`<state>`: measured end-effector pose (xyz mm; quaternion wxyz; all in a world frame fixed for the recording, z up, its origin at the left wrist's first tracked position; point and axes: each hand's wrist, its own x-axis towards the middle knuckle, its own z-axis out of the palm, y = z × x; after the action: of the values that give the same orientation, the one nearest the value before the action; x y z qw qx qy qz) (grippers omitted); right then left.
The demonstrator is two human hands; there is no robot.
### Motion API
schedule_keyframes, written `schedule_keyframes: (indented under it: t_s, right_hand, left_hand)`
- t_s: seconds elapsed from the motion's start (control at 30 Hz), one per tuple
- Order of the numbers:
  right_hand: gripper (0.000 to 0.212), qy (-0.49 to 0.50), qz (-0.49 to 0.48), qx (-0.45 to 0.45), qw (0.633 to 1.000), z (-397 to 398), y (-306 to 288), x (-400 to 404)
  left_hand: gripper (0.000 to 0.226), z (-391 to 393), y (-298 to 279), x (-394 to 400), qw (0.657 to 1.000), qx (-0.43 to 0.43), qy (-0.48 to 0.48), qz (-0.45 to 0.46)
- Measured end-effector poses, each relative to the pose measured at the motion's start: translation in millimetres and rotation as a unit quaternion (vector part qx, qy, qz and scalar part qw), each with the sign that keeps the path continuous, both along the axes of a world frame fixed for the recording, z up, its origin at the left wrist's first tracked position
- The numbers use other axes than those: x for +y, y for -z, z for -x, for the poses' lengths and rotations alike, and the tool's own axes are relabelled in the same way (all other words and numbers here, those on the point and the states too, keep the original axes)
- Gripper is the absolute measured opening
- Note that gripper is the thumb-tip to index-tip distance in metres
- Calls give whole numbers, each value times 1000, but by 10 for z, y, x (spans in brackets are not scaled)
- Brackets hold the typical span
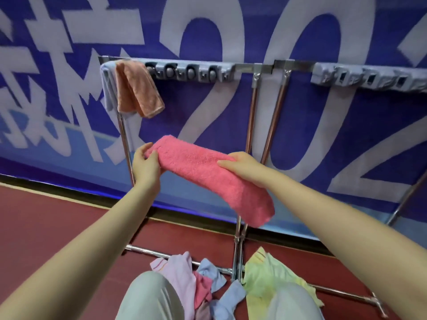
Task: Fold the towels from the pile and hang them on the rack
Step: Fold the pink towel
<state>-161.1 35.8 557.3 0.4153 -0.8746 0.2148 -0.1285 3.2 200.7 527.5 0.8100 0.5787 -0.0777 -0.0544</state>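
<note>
Folded pink towel (208, 174) is gripped by left hand (146, 166) at its far-left end, by right hand (240, 167) mid-length, long axis slanting near-right, rack rail (245, 66) beyond.

Both forearms are bare, with no sleeves, watch or rings visible. The left hand (145, 166) and right hand (240, 166) wear no gloves. The knees are covered by light grey-green trousers (150, 296).

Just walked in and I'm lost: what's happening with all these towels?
A person is hanging towels. Both hands, left and right, hold a folded pink towel up in front of the rack. An orange towel already hangs at the rack's left end over a pale blue one. A loose pile waits on the floor by the person's knees.
</note>
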Motion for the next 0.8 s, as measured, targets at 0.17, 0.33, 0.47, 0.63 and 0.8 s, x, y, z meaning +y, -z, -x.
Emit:
schedule_keyframes:
  t_s: [0.17,0.33,0.47,0.63,0.8]
  right_hand:
    - [35,-13,46,28,998,-426,-672,-53]
    - [35,-55,72,48,995,-879,-1222,-53]
    - [37,-64,83,42,994,-1308,-1679,-45]
    - [38,-21,104,20,994,-1865,-2060,-81]
    - [38,-13,141,53,988,-2545,-2228,-183]
  left_hand:
    - [40,-302,-211,-35,995,24,26,-89]
    - [27,-585,-374,-68,980,51,94,-165]
    - [25,-777,-634,-122,954,-26,120,-272]
    - [20,-1103,-1134,-326,971,-84,111,-193]
    - [23,-1454,-1537,-442,977,-103,143,-119]
